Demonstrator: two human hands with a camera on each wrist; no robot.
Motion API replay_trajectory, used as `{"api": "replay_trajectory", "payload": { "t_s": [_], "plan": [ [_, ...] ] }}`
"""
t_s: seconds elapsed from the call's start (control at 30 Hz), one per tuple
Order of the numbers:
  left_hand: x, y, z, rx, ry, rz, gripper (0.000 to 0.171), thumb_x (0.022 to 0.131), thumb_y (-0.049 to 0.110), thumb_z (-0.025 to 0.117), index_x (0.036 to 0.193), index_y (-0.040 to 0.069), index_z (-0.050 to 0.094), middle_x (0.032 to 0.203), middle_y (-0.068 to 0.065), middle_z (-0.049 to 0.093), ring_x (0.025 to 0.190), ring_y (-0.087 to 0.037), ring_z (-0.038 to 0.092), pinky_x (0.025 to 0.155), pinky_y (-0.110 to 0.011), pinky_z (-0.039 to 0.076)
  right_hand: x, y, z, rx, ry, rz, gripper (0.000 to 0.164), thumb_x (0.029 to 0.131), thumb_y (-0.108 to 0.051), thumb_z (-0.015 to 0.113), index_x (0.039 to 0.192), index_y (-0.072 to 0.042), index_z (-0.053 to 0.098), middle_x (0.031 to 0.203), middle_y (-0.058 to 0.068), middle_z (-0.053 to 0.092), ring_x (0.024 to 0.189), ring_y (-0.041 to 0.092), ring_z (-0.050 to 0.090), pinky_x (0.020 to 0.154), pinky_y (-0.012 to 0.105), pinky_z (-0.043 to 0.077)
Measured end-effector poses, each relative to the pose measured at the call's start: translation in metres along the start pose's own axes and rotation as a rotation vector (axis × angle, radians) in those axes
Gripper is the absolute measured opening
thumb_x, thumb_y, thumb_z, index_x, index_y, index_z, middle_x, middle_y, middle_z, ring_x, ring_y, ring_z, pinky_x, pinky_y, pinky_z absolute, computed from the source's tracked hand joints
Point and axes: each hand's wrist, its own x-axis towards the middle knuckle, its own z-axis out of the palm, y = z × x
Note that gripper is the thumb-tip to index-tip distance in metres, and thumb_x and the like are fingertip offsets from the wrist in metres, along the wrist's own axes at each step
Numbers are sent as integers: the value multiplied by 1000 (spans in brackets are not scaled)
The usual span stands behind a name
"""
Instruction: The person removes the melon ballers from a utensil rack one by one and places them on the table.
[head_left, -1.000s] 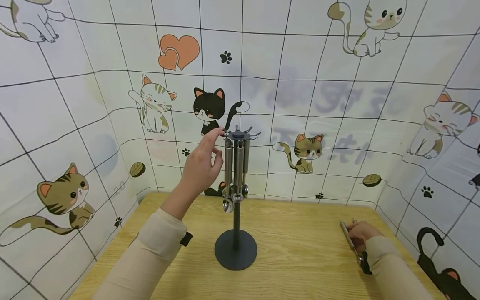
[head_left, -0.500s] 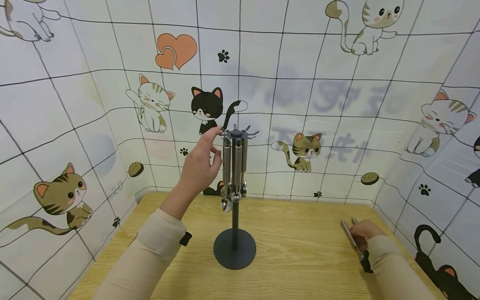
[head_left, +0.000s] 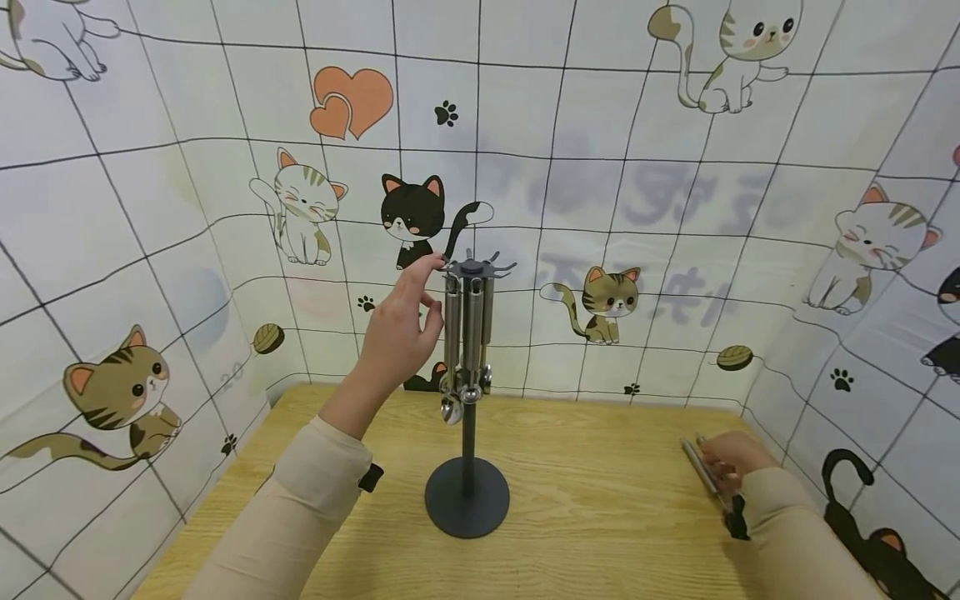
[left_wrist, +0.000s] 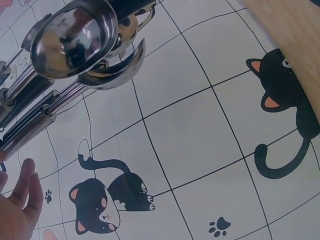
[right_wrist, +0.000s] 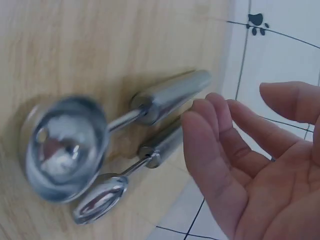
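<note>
A dark utensil stand [head_left: 467, 500] stands upright on the table, several metal utensils [head_left: 472, 333] hanging from its hooks by their handles. My left hand [head_left: 397, 329] reaches up beside it, index fingertip at a hook on the top left and the thumb apart. The left wrist view shows the hanging utensils' shiny bowls [left_wrist: 75, 40] and straight fingers [left_wrist: 30, 185] below the handles. On the right, a metal ladle [right_wrist: 67, 150] and a smaller spoon [right_wrist: 102, 200] lie side by side. My right hand [head_left: 738, 457] is right at their handles, its thumb spread from the fingers.
The wooden table [head_left: 585, 500] reaches back to a wall sheet [head_left: 517, 192] printed with cats and black grid lines, which encloses it at the back and both sides. A black strap [head_left: 371, 477] shows at my left cuff.
My right hand has shifted slightly right, away from the ladle's handle. My left hand keeps its place at the stand's top. The head view has moved a little.
</note>
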Motion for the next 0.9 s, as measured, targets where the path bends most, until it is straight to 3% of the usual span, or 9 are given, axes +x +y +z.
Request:
{"api": "replay_trajectory", "payload": {
  "t_s": [0.3, 0.43, 0.63, 0.73, 0.9],
  "plan": [
    [0, 2, -2, -1, 6, 6, 58, 94, -2, 58, 148, 9, 41, 145, -9, 53, 84, -22, 66, 47, -31, 35, -1, -17, 5, 25, -129, -84, 43, 108, -25, 44, 128, 13, 48, 104, 8, 65, 88, 18, 64, 81, 42, 56],
    [0, 2, -2, 0, 4, 7, 58, 94, -2, 57, 148, 9, 41, 146, -8, 52, 85, -22, 66, 47, -32, 35, -6, -30, 14, 74, -180, -126, 53, 108, -25, 46, 140, 17, 39, 116, 14, 64, 97, 21, 65, 85, 43, 56],
    [0, 2, -4, 1, -4, -2, 58, 95, -2, 56, 149, 10, 40, 146, -9, 53, 85, -23, 65, 47, -33, 35, -16, -57, 31, 112, -246, -203, 61, 109, -23, 45, 151, 16, 24, 143, 36, 42, 119, 35, 57, 94, 47, 54],
    [0, 3, -5, 2, -7, -6, 57, 95, -2, 56, 149, 11, 41, 145, -9, 53, 85, -22, 65, 47, -33, 35, -19, -71, 41, 115, -279, -245, 63, 109, -23, 45, 154, 14, 21, 145, 35, 40, 124, 36, 55, 95, 47, 53],
    [2, 5, -7, -1, -15, -9, 56, 96, -1, 56, 149, 10, 42, 143, -8, 55, 85, -22, 65, 48, -33, 36, -25, -93, 58, 152, -293, -279, 61, 108, -24, 50, 154, 10, 28, 140, 23, 50, 120, 30, 58, 94, 47, 54]
  ]
}}
